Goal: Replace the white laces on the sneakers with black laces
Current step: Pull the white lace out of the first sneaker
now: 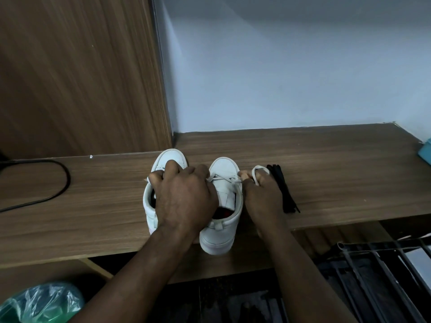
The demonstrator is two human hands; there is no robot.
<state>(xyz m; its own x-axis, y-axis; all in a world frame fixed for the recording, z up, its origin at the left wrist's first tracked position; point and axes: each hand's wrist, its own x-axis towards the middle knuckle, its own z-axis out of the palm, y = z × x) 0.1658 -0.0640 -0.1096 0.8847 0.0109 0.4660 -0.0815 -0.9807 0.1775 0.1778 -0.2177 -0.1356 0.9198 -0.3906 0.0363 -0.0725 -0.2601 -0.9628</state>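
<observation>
Wooden surface (pixel 326 159) set against a pale wall, with two white sneakers side by side, toes away. The left hand (pixel 184 197) covers most of the left sneaker (pixel 171 157), fingers curled down and gripping its lacing area; whether they pinch a lace is hidden. The right hand (pixel 261 197), just beside the right sneaker (pixel 224 166), pinches a loop of white lace (pixel 256 170) between closed fingers. The bundled black laces (pixel 283 190) lie just right of that hand, partly hidden by it.

Left grip (pixel 184 194) palm down, fingers curled on sneaker (pixel 171 157), right grip (pixel 261 194) pinching white lace (pixel 259 166), forearms extended
</observation>
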